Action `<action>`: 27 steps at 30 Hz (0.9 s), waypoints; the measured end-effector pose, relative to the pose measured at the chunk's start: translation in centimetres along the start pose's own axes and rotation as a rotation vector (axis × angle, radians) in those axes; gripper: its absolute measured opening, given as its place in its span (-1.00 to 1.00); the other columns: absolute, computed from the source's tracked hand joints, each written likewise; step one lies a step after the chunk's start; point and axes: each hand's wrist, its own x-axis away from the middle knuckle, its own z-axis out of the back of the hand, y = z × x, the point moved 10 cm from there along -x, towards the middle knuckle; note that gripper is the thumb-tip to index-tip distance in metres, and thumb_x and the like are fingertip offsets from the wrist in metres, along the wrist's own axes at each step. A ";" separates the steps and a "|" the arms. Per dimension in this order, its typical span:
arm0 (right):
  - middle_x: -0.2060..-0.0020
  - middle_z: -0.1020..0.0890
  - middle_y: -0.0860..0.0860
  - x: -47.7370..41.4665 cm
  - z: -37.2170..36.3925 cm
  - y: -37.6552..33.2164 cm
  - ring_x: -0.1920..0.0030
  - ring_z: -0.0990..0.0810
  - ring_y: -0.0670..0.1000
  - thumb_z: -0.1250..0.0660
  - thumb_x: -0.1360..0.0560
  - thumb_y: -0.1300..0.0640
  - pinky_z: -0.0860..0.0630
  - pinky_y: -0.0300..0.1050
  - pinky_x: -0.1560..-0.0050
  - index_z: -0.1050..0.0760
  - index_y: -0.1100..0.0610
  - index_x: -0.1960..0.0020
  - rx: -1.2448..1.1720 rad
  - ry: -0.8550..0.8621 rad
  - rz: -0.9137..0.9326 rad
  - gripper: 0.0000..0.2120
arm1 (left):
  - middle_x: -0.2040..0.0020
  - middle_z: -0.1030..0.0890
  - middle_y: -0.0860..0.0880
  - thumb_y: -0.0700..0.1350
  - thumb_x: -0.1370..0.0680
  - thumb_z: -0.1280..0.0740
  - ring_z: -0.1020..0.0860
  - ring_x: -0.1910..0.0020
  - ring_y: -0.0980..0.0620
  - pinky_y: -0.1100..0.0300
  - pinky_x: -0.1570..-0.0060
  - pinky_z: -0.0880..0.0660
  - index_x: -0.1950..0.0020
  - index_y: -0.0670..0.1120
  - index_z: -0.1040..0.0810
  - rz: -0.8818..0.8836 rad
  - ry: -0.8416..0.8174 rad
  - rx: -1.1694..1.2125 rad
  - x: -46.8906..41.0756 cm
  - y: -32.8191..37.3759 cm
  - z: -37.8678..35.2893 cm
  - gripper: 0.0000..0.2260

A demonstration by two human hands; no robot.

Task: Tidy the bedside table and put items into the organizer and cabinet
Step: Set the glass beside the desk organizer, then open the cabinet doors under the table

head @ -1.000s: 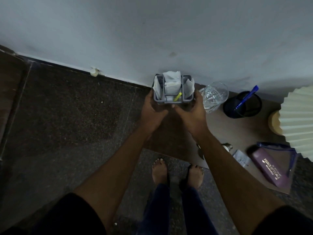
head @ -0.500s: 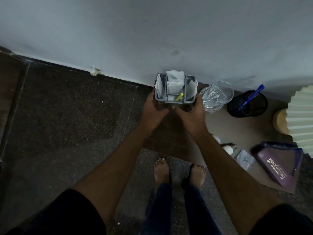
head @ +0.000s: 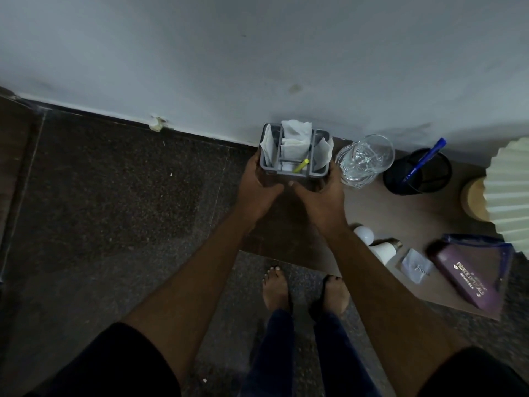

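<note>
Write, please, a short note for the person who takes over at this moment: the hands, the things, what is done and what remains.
Left hand and right hand both grip the grey organizer by its sides, at the far left corner of the bedside table, beside the glass. I cannot tell if it rests on the table.
Done: tissues and a yellow marker are in the organizer.
Left: the bulb, small packet and purple case lie near the front edge. The cabinet is not in view.
</note>
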 end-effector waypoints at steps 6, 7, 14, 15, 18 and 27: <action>-0.38 -0.51 -0.07 1.6 0.7 0.2 -0.37 -0.48 -0.11 -0.59 -0.36 0.23 -0.44 0.03 -0.43 -0.25 0.04 -0.54 -0.020 -0.002 0.002 -0.15 | -0.44 -0.50 -0.11 -0.45 -0.42 -0.41 -0.52 -0.38 -0.01 0.01 -0.31 -0.55 -0.58 -0.12 -0.25 -0.007 0.060 -0.009 0.8 -1.1 0.5 -0.23; -0.36 -0.51 -0.12 2.0 0.9 0.3 -0.34 -0.49 -0.17 -0.58 -0.37 0.23 -0.44 -0.02 -0.43 -0.26 0.03 -0.53 -0.021 0.004 -0.001 -0.16 | -0.44 -0.50 -0.10 -0.44 -0.42 -0.41 -0.52 -0.36 0.03 0.13 -0.26 -0.57 -0.58 -0.12 -0.25 -0.001 0.072 -0.018 1.1 -1.5 0.6 -0.23; -0.15 -0.49 -0.34 5.0 3.0 0.9 -0.06 -0.47 -0.57 -0.56 -0.41 0.25 -0.48 -0.46 -0.18 -0.25 0.09 -0.54 -0.057 0.079 -0.047 -0.20 | -0.50 -0.41 -0.13 -0.43 -0.46 -0.43 -0.44 -0.44 -0.07 0.26 -0.19 -0.52 -0.58 -0.15 -0.24 0.104 0.132 0.024 4.3 -3.8 -0.6 -0.27; -0.14 -0.48 -0.35 5.5 3.4 0.9 -0.05 -0.47 -0.57 -0.56 -0.41 0.25 -0.50 -0.44 -0.18 -0.24 0.09 -0.54 -0.064 0.090 -0.052 -0.19 | -0.49 -0.41 -0.14 -0.44 -0.47 -0.42 -0.44 -0.43 -0.07 0.36 -0.08 -0.50 -0.57 -0.16 -0.25 0.104 0.137 0.029 4.8 -3.9 -1.0 -0.29; -0.07 -0.43 -0.42 6.7 4.7 0.9 0.00 -0.44 -0.63 -0.55 -0.43 0.25 -0.48 -0.56 -0.03 -0.20 0.11 -0.56 -0.084 0.127 -0.047 -0.18 | -0.47 -0.43 -0.14 -0.45 -0.49 -0.39 -0.48 -0.37 -0.05 0.46 0.09 -0.51 -0.56 -0.18 -0.27 0.094 0.141 0.065 6.2 -4.1 -2.1 -0.33; -0.08 -0.52 -0.29 9.5 10.5 2.0 -0.01 -0.55 -0.49 -0.55 -0.43 0.21 -0.53 -0.49 0.05 -0.35 0.17 -0.48 -0.038 0.242 -0.067 -0.31 | -0.31 -0.56 -0.20 -0.41 -0.53 -0.35 -0.55 -0.14 0.03 0.25 -0.06 -0.56 -0.40 -0.23 -0.45 0.035 0.092 0.005 9.6 -4.6 -5.5 -0.57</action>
